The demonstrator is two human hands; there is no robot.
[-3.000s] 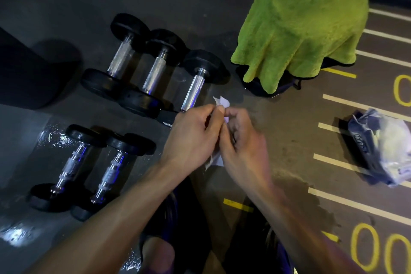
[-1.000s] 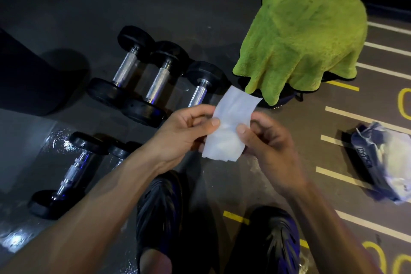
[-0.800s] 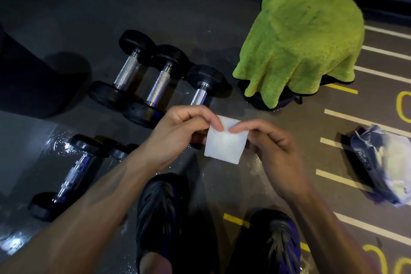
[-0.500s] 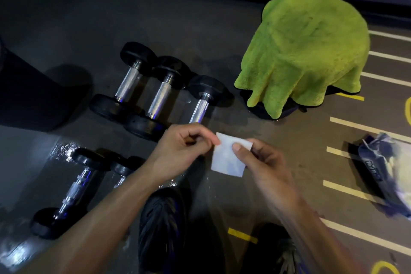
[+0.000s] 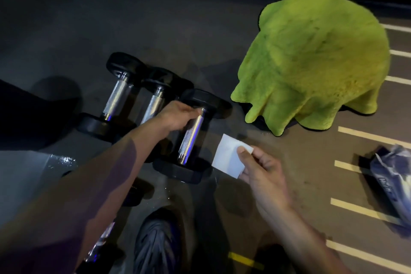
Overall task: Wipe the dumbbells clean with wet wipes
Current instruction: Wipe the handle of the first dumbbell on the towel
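Observation:
Three black dumbbells with chrome handles lie side by side on the dark floor. My left hand (image 5: 178,115) curls over the top end of the handle of the rightmost dumbbell (image 5: 191,138). The other two dumbbells (image 5: 115,100) (image 5: 155,102) lie to its left. My right hand (image 5: 260,169) pinches a folded white wet wipe (image 5: 226,158) just right of that dumbbell's near head. My left forearm hides most of the smaller dumbbells (image 5: 97,249) near my feet.
A fuzzy green towel (image 5: 311,62) drapes over a dark object at the upper right. The wet wipe pack (image 5: 393,182) lies at the right edge on floor with white lines. My shoes (image 5: 158,244) are at the bottom. A wet patch (image 5: 62,160) shines at left.
Both hands folded the wipe smaller. My left hand then let go of it and reached forward onto the rightmost dumbbell's handle. The wipe stays in my right hand.

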